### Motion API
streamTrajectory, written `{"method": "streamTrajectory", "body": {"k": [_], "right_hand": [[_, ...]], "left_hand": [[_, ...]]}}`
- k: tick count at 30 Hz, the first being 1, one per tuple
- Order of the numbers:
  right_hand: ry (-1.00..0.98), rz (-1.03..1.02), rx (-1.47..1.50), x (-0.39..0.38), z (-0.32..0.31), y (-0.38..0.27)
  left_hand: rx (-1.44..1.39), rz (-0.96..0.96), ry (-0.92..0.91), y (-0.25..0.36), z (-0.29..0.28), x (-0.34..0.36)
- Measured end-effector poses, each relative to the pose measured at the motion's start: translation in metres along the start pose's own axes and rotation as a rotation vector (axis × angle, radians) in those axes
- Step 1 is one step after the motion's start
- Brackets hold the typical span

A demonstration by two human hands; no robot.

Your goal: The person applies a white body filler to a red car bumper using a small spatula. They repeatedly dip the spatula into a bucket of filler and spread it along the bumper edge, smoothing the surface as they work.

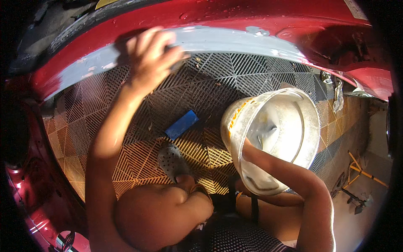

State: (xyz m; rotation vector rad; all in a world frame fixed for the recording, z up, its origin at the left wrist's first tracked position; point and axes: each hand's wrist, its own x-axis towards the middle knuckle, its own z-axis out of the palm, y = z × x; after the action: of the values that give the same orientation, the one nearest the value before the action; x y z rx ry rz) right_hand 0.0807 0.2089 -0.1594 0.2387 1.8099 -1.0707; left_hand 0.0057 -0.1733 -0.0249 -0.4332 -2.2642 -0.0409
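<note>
My left hand (151,52) is raised to the red car body (252,17) and presses on a pale grey strip (218,40) that runs along the panel's curved lower edge. Something dark shows under its fingertips, but I cannot make out what it is. My right arm reaches to a tilted white bucket (289,122) with yellow print on its side. Only the wrist end of my right hand (250,152) shows where it meets the bucket's wall; its fingers are hidden. The bucket's inside looks smeared white.
I squat on a floor of orange and grey grid tiles (126,164). A blue block (181,124) lies on the tiles below the panel. My foot in a grey perforated clog (171,160) rests near it. More red bodywork (29,189) stands at the left, and yellow tools (363,172) lie far right.
</note>
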Motion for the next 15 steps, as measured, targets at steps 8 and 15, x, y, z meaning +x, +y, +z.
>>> {"method": "streamTrajectory", "body": {"k": [8,15], "right_hand": [[0.006,-0.078,0.225,0.062,-0.022,0.041],[-0.103,0.223,0.837,-0.106,-0.034,-0.106]], "left_hand": [[-0.379,-0.947,0.206,0.001,-0.088,-0.102],[-1.256,-1.807,-0.166,0.093,-0.074,-0.156]]}}
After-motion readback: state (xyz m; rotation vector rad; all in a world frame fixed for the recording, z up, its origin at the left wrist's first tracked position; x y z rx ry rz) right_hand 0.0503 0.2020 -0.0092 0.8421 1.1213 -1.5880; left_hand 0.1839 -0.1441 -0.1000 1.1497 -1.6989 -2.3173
